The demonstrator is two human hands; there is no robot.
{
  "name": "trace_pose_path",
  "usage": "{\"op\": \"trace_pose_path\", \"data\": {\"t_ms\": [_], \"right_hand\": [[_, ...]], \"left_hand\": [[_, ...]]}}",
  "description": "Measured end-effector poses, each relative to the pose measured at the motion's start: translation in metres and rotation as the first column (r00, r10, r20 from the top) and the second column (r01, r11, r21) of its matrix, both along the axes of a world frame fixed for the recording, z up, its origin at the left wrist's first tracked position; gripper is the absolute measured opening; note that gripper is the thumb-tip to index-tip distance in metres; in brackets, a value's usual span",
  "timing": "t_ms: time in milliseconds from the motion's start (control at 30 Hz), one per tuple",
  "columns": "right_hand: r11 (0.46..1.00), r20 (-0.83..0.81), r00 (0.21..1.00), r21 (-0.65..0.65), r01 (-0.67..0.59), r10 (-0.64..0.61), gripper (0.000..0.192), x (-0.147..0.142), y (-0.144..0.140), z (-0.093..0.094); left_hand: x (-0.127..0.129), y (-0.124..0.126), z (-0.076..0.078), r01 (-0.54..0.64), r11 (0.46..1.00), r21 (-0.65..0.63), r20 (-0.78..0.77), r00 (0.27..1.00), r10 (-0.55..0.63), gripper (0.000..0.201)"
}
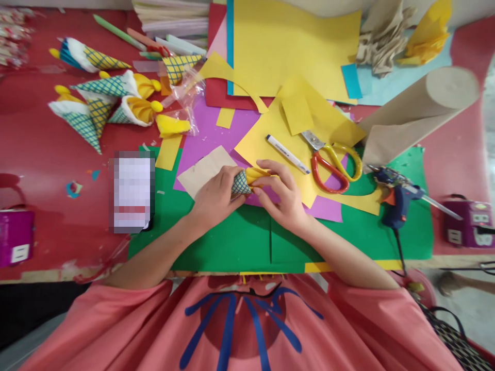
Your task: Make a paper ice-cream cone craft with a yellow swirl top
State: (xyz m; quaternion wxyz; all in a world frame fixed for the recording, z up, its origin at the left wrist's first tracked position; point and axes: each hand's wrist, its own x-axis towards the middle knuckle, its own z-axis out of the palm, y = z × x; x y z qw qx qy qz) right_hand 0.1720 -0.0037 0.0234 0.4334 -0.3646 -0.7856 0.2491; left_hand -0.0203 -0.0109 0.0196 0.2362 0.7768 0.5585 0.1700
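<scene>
Cone: a small paper cone (247,180), blue-checked wrap with yellow inside, held just above the green sheet (232,242).
Left hand: the left hand (216,198) is curled around the checked end.
Right hand: the right hand (282,196) pinches the yellow end with its fingertips.
Nearby: marker (287,153), scissors (332,159), glue gun (396,196) to the right.
Far left: finished cones (104,100) on the red table (46,154).

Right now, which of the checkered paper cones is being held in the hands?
The small checkered paper cone with yellow filling, gripped between the left hand and right hand over the green sheet; the others lie untouched at upper left.
</scene>
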Motion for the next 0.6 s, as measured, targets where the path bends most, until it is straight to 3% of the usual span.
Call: {"op": "trace_pose_path", "data": {"t_ms": [133, 333, 600], "right_hand": [[1.0, 0.015, 1.0, -0.013, -0.015, 0.015, 0.009, -0.0005, 0.0003, 0.0], [0.997, -0.022, 0.998, -0.048, -0.064, 0.063, 0.009, -0.0008, -0.0004, 0.0008], [0.993, -0.03, 0.993, -0.048, -0.112, 0.11, 0.009, -0.0006, 0.0018, 0.0014]], "left_hand": [[0.0008, -0.0021, 0.0059, -0.071, 0.989, -0.131, -0.042, 0.997, 0.066, 0.053], [-0.0028, -0.0023, 0.0094, 0.034, 0.997, -0.065, 0.093, 0.995, -0.028, 0.059], [-0.0029, -0.0014, 0.0063, 0.023, 0.999, -0.044, 0.08, 0.997, -0.02, 0.065]]}}
